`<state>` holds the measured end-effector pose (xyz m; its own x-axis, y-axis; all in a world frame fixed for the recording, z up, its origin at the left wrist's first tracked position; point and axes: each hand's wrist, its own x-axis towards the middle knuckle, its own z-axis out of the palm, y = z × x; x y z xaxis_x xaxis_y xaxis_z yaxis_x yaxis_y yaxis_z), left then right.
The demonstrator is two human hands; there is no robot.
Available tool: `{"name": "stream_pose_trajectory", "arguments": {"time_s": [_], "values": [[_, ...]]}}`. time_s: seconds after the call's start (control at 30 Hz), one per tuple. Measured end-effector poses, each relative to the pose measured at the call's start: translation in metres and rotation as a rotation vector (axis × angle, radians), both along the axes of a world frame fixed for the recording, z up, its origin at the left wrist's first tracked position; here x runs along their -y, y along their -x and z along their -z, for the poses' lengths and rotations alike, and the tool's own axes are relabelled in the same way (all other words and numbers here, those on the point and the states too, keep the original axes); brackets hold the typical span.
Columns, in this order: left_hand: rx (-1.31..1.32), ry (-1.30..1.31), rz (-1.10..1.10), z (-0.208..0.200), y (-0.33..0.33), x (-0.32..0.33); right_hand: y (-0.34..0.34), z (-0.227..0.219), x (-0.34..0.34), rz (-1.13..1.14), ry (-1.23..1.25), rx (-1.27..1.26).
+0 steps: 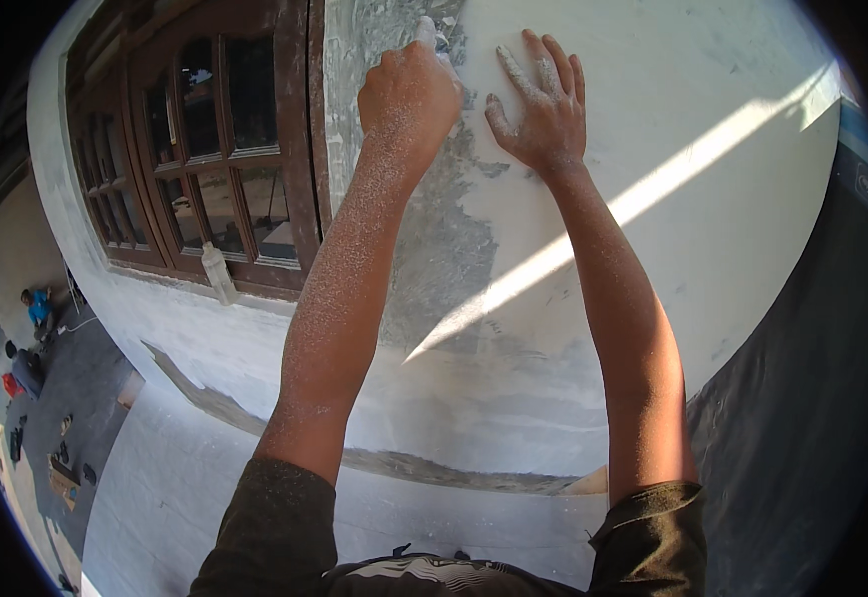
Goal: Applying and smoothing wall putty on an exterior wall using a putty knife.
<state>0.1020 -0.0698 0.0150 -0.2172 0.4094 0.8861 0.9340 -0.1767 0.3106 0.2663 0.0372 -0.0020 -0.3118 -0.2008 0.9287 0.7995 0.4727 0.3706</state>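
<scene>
The left hand (pixel 411 95) is clenching, fingers curled under and whitened thumb pointing up; whether it is gripping something I cannot tell, since the fist is hiding its own inside. It is sitting over the upper part of the rough grey patch (pixel 444 239), which is running down the wall (pixel 673 99) beside the window's right edge. The right hand (pixel 543 109) is lying spread against the pale wall, released, its powdery fingers resting just beyond the patch's ragged right edge.

The brown-framed window (pixel 200 159) is filling the wall's upper left, and a clear bottle (pixel 218 274) is standing on its sill, near the lower right corner. The left forearm is covering part of the patch's left side; the right forearm is crossing a sunlit streak (pixel 673 181). A dark surface (pixel 792 398) is stretching past the wall's right edge. Well beyond its left edge, two people (pixel 38 308) are staying low near a cardboard box (pixel 63 483).
</scene>
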Motion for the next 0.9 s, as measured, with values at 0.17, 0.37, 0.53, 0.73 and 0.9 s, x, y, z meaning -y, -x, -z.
{"name": "stream_pose_trajectory", "arguments": {"time_s": [0.17, 0.37, 0.53, 0.73, 0.9], "values": [[-0.009, 0.058, -0.070, 0.038, -0.011, 0.008, -0.006, 0.000, 0.002, 0.009, 0.002, 0.001], [-0.041, 0.107, -0.081, 0.015, -0.002, 0.012, -0.002, -0.001, 0.001, 0.010, 0.018, 0.005], [-0.023, 0.094, -0.085, 0.031, -0.013, 0.014, -0.005, -0.001, 0.000, 0.020, -0.017, 0.022], [-0.001, 0.072, -0.066, 0.007, -0.009, 0.010, 0.001, 0.001, 0.001, -0.008, 0.026, 0.005], [-0.007, 0.135, -0.080, 0.022, -0.016, 0.010, -0.004, -0.002, 0.004, -0.008, -0.018, 0.023]]}}
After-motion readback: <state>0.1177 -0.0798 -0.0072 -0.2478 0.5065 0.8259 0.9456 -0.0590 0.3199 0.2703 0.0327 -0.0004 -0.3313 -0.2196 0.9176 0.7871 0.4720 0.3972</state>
